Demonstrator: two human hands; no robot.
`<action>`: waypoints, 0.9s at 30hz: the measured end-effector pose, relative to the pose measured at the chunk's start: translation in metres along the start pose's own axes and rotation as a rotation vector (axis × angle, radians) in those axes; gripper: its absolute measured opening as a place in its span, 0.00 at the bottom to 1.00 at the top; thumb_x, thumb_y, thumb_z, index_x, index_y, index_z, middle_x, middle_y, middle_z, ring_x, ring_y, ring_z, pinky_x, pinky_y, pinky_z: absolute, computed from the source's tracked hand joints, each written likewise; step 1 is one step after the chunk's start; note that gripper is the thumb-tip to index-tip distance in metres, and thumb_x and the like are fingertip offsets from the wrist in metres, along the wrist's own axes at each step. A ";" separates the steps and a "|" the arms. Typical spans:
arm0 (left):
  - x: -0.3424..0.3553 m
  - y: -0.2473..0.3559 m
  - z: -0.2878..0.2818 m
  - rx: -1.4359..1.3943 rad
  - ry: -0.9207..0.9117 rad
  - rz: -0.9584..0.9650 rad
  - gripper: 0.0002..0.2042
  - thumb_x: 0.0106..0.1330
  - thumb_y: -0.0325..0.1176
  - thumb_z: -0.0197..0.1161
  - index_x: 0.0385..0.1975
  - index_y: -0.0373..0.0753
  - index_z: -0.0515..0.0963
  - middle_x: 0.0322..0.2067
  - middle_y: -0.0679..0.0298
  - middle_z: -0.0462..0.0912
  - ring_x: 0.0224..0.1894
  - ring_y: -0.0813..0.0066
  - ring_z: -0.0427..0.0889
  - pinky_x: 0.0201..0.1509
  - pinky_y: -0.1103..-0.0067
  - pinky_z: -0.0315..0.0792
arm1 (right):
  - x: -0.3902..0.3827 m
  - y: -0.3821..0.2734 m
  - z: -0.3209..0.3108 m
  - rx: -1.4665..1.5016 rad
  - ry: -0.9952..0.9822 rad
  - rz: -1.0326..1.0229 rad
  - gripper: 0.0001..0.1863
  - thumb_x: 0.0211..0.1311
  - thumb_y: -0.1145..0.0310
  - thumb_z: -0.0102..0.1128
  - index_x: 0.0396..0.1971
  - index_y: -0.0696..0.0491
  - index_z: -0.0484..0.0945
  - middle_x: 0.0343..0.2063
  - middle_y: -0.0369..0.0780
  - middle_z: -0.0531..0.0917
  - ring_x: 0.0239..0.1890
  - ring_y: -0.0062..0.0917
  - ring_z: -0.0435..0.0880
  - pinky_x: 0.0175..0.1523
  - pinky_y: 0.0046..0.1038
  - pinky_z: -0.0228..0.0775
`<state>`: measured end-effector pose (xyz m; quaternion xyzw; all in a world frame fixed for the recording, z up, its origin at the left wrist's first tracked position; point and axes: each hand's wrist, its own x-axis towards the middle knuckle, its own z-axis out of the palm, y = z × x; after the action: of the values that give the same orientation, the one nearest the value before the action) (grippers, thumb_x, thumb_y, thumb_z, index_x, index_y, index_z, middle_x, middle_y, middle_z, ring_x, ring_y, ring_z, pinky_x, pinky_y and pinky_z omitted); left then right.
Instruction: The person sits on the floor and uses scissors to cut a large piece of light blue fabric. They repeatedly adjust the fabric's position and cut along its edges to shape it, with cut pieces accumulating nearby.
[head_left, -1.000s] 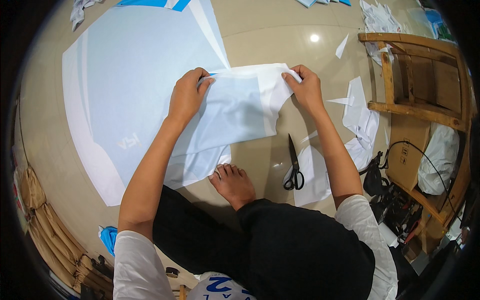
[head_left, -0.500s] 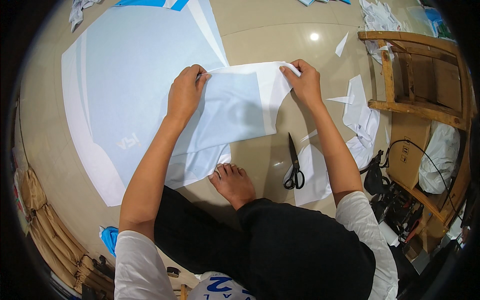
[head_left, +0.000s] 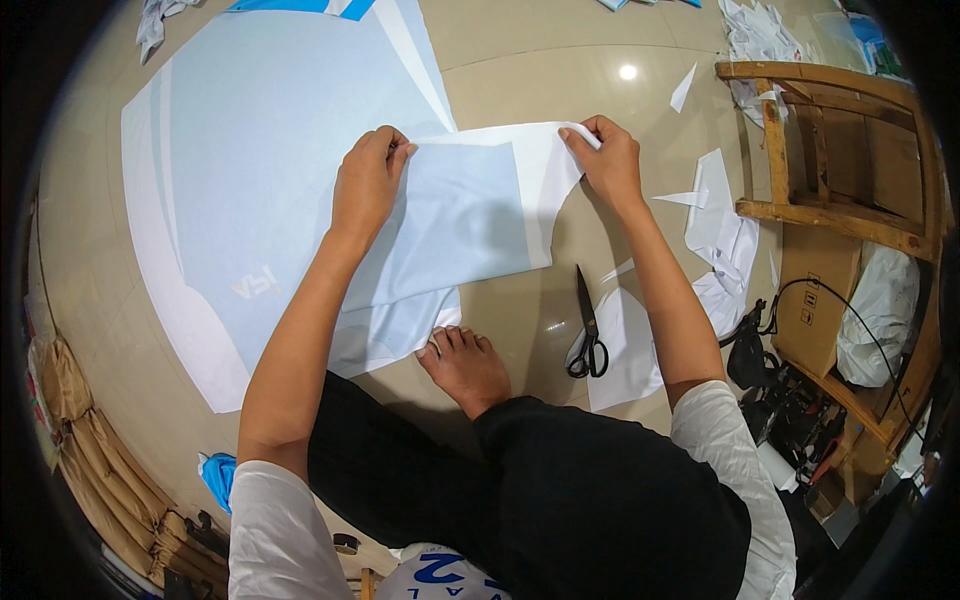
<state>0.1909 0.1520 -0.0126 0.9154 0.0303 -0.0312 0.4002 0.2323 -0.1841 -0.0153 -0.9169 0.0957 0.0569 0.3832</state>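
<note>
Spreading far out at the left was one large pale-blue sheet with white edges, lying on the tiled floor. Next came the left hand, pinching the far edge of one pale-blue and white cloth; whether this cloth joined the sheet beneath could not be told. It lay directly between the hands and toward the body from them, its long axis running left to right. One bare foot rested just beside its near edge. Farther right, the right hand had the cloth's far right corner between thumb and fingers, so the two hands stood well apart, both clamped on the same edge, neither one nearer. Below the right hand lay one pair of black scissors, blades pointing away from the body, nearer to that hand than to the left, partly over one white scrap. More white scraps lay beyond, overlapping too much to count, then one wooden chair and at least one cardboard box.
</note>
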 end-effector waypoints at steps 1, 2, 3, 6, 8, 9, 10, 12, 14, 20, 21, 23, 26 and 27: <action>0.000 -0.001 0.000 -0.007 0.004 0.008 0.10 0.78 0.34 0.67 0.40 0.32 0.81 0.38 0.51 0.87 0.38 0.53 0.85 0.43 0.62 0.79 | 0.000 0.000 0.000 0.001 0.000 0.004 0.17 0.66 0.59 0.79 0.36 0.60 0.88 0.27 0.46 0.90 0.28 0.31 0.89 0.40 0.34 0.81; 0.000 -0.002 0.000 -0.014 0.008 0.017 0.10 0.78 0.34 0.67 0.40 0.32 0.81 0.38 0.51 0.86 0.38 0.53 0.85 0.43 0.62 0.78 | 0.000 -0.001 0.000 0.002 0.000 0.008 0.17 0.66 0.59 0.79 0.36 0.60 0.88 0.27 0.46 0.90 0.28 0.31 0.89 0.40 0.34 0.81; 0.000 -0.003 0.000 -0.011 0.007 0.016 0.10 0.79 0.34 0.67 0.40 0.32 0.81 0.38 0.51 0.86 0.38 0.53 0.85 0.43 0.62 0.78 | 0.001 -0.001 0.000 0.003 0.000 0.012 0.17 0.66 0.59 0.79 0.36 0.60 0.88 0.27 0.46 0.90 0.28 0.31 0.89 0.40 0.34 0.81; 0.000 -0.003 0.000 -0.007 0.002 0.013 0.09 0.79 0.33 0.67 0.40 0.32 0.80 0.38 0.51 0.86 0.37 0.53 0.84 0.43 0.62 0.78 | 0.002 0.002 0.001 -0.022 0.004 -0.035 0.17 0.70 0.59 0.77 0.36 0.60 0.86 0.26 0.40 0.89 0.24 0.22 0.85 0.31 0.29 0.78; 0.001 -0.002 0.000 -0.010 -0.001 0.007 0.09 0.79 0.33 0.67 0.41 0.32 0.80 0.38 0.51 0.86 0.37 0.53 0.84 0.43 0.62 0.78 | 0.003 0.003 0.002 -0.005 0.001 0.011 0.17 0.67 0.59 0.78 0.36 0.60 0.87 0.27 0.44 0.90 0.27 0.28 0.88 0.37 0.33 0.80; 0.001 -0.001 0.000 -0.009 -0.002 0.010 0.10 0.79 0.33 0.67 0.40 0.32 0.80 0.38 0.51 0.86 0.37 0.53 0.84 0.43 0.62 0.78 | 0.004 0.003 0.002 0.004 -0.001 0.035 0.17 0.66 0.59 0.79 0.35 0.60 0.88 0.27 0.46 0.90 0.28 0.32 0.89 0.40 0.35 0.81; 0.001 -0.002 0.000 -0.007 -0.003 0.013 0.10 0.79 0.33 0.67 0.40 0.32 0.80 0.38 0.51 0.86 0.37 0.53 0.84 0.43 0.62 0.78 | 0.004 0.003 0.002 0.005 0.000 0.029 0.17 0.65 0.59 0.79 0.35 0.60 0.88 0.27 0.46 0.90 0.28 0.32 0.89 0.40 0.35 0.81; 0.000 -0.003 0.000 -0.005 0.000 0.016 0.10 0.79 0.33 0.67 0.40 0.32 0.80 0.38 0.51 0.86 0.37 0.54 0.84 0.43 0.62 0.78 | 0.004 0.002 0.003 0.007 0.002 0.018 0.17 0.65 0.59 0.79 0.35 0.60 0.88 0.27 0.47 0.90 0.28 0.32 0.89 0.40 0.35 0.81; 0.000 -0.002 0.000 -0.003 0.006 0.019 0.09 0.78 0.33 0.68 0.41 0.32 0.80 0.38 0.51 0.86 0.37 0.54 0.84 0.43 0.62 0.78 | 0.005 0.003 0.003 0.009 0.006 0.014 0.17 0.65 0.59 0.79 0.35 0.60 0.88 0.27 0.47 0.90 0.28 0.32 0.89 0.40 0.35 0.81; -0.001 0.003 -0.005 -0.018 -0.008 -0.077 0.08 0.77 0.29 0.69 0.48 0.34 0.79 0.35 0.53 0.86 0.35 0.57 0.85 0.42 0.63 0.79 | 0.005 0.003 0.004 0.004 0.018 0.033 0.18 0.65 0.58 0.79 0.35 0.60 0.88 0.27 0.47 0.91 0.29 0.33 0.90 0.40 0.35 0.81; -0.001 0.003 -0.005 -0.019 -0.009 -0.076 0.09 0.77 0.29 0.69 0.49 0.34 0.79 0.35 0.53 0.86 0.35 0.57 0.85 0.42 0.63 0.79 | 0.005 0.002 0.004 0.002 0.020 0.035 0.18 0.65 0.58 0.80 0.35 0.60 0.88 0.28 0.47 0.91 0.29 0.33 0.90 0.40 0.35 0.82; -0.002 0.001 -0.007 -0.017 -0.007 -0.077 0.09 0.77 0.29 0.68 0.51 0.35 0.79 0.35 0.54 0.86 0.35 0.58 0.85 0.42 0.63 0.79 | 0.003 -0.001 0.003 -0.005 0.009 0.040 0.18 0.64 0.58 0.80 0.36 0.60 0.88 0.28 0.47 0.91 0.30 0.33 0.90 0.40 0.36 0.82; -0.004 0.001 -0.005 -0.003 0.010 -0.060 0.09 0.77 0.30 0.68 0.51 0.35 0.79 0.36 0.54 0.86 0.35 0.58 0.86 0.42 0.64 0.79 | 0.001 -0.004 0.000 -0.050 0.021 -0.007 0.17 0.64 0.59 0.79 0.37 0.60 0.88 0.29 0.47 0.91 0.31 0.35 0.91 0.41 0.36 0.82; -0.003 0.000 -0.005 0.018 0.015 -0.050 0.09 0.77 0.30 0.68 0.51 0.36 0.79 0.36 0.55 0.87 0.35 0.58 0.86 0.42 0.64 0.79 | 0.001 -0.004 0.000 -0.070 0.030 -0.032 0.17 0.64 0.59 0.79 0.38 0.60 0.88 0.29 0.47 0.91 0.31 0.35 0.91 0.41 0.37 0.82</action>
<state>0.1876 0.1561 -0.0088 0.9181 0.0556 -0.0347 0.3910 0.2343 -0.1815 -0.0128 -0.9320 0.0845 0.0401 0.3502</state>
